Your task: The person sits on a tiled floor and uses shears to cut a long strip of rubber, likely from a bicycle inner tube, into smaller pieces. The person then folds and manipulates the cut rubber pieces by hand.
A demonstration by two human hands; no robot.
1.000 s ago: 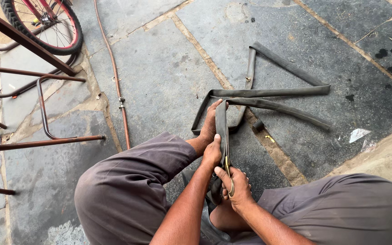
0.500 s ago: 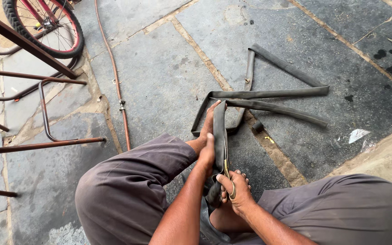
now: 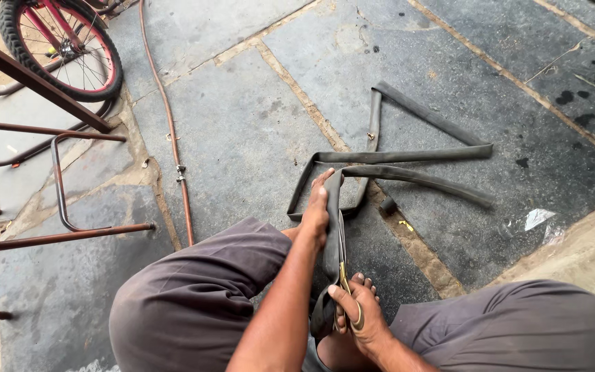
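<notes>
The inner tube [image 3: 408,162] is flat, deflated black rubber, folded into zigzag lengths on the stone floor [image 3: 242,124]; one strip runs from the folds back toward the person. The left hand [image 3: 316,210] pinches that strip at the near end of the folds, fingers pressed on the rubber; the right hand [image 3: 356,320], nearer the person than the tube's folds, is closed through the handles of scissors [image 3: 344,275], blades set along the strip. A bicycle wheel [image 3: 60,45] stands well left of the tube; a thin hose [image 3: 173,138] lies between them.

Grey stone-slab floor [image 3: 242,124] (sandy joints), rusty metal stool frame [image 3: 56,179] left.
</notes>
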